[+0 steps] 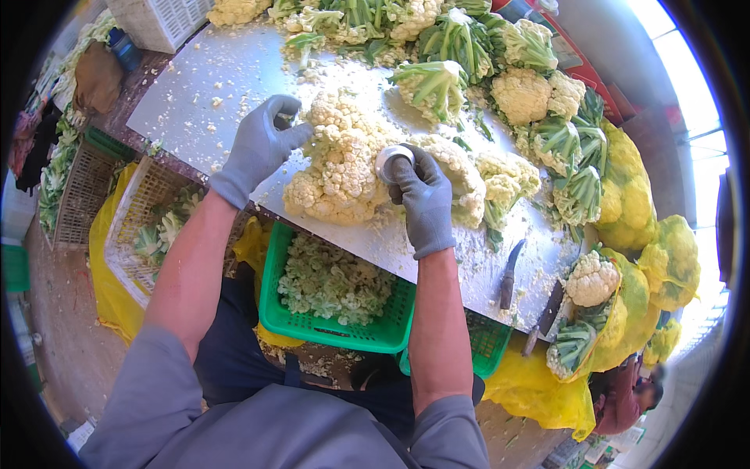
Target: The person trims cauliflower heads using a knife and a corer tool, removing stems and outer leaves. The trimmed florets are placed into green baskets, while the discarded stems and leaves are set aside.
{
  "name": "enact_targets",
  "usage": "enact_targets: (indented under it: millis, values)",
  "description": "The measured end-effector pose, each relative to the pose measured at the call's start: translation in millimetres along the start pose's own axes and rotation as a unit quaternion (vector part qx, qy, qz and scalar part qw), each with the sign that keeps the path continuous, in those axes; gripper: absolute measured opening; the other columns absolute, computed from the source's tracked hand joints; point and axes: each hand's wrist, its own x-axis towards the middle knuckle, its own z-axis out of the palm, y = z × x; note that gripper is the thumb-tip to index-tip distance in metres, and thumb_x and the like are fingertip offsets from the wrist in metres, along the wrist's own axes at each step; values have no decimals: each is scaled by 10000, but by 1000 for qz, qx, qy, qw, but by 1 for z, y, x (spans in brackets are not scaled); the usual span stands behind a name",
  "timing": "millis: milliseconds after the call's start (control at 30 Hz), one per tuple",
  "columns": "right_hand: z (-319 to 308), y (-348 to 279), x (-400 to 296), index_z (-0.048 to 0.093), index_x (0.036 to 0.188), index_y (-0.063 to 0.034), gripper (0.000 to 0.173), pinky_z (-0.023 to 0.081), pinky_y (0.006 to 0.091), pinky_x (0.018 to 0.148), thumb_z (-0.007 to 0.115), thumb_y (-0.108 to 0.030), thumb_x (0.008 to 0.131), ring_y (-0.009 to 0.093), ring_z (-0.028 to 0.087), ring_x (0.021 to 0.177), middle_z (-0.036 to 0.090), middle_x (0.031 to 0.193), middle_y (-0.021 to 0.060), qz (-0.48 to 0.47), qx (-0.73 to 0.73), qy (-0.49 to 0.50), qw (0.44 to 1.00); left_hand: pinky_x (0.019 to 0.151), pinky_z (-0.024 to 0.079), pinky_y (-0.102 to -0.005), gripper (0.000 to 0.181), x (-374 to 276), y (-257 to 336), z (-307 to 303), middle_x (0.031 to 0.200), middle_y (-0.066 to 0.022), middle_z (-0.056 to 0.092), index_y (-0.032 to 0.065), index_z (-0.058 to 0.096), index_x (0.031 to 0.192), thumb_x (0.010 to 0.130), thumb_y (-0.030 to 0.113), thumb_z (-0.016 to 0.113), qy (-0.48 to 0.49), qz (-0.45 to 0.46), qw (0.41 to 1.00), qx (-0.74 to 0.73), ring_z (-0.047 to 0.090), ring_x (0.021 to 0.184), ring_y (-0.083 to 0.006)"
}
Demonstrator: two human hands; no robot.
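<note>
Before me on the metal-topped table (193,99) lies a large cream cauliflower head (345,164), its floret side up. My left hand (263,140), in a grey knit glove, is at the head's left edge with thumb and fingers apart and nothing between them. In my right hand (425,190), also gloved, is a small round metal tool (394,161) with a silvery rim, held by the head's right side; the fingers hide part of it. Right of that hand sit a pale cauliflower piece (460,179) and a smaller head with green stalks (507,182).
A green plastic basket (334,337) of cut florets (334,281) stands below the table edge. A knife (511,275) and a cleaver-like blade (545,316) lie at right. Leafy cauliflowers (457,44) crowd the far side; yellow net sacks (624,176) stand at right. A person (621,398) is at lower right.
</note>
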Motion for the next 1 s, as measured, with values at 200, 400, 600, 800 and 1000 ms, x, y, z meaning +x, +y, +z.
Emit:
enact_targets:
  millis: [200, 400, 600, 800, 1000]
  values:
    - [-6, 5, 3, 710, 1322, -23, 353, 456, 237, 627, 746, -254, 1058, 59, 561, 726, 714, 975, -1, -11, -5, -6, 1000, 1027, 572, -392, 523, 30, -43, 35, 1470, -109, 638, 29, 588, 1505, 1002, 173, 604, -117, -105, 883, -441, 647, 1266, -197]
    - [-8, 14, 0, 689, 1363, -64, 324, 517, 213, 711, 734, -182, 1064, 44, 630, 876, 727, 1106, -10, -39, 20, -27, 999, 1015, 573, -330, 469, 34, -56, 48, 1374, -94, 694, 10, 637, 1446, 1000, 151, 615, -134, -67, 898, -414, 686, 1179, -157]
    - [-7, 12, -6, 674, 1412, -69, 385, 548, 230, 810, 753, -190, 1054, 67, 668, 996, 729, 1170, -7, -67, 25, -53, 996, 1222, 422, -382, 1015, 3, 15, 8, 1548, -146, 561, -31, 349, 1649, 782, 232, 806, -128, 102, 955, -247, 518, 1454, -234]
    - [-14, 32, -50, 647, 1440, -26, 433, 579, 272, 900, 766, -131, 1036, 98, 681, 1045, 728, 1204, 20, -72, 50, -36, 996, 1219, 418, -403, 1264, -42, 53, 4, 1580, -155, 522, -24, 333, 1641, 673, 378, 1040, -172, 82, 960, -204, 518, 1439, -248]
    - [-28, 30, -83, 648, 1419, -16, 395, 576, 261, 864, 740, -116, 1049, 100, 683, 1003, 731, 1162, 35, -41, 37, -4, 998, 1132, 495, -384, 965, -57, 51, 35, 1380, -128, 664, 1, 541, 1464, 679, 238, 1048, -119, 147, 980, -65, 605, 1334, -211]
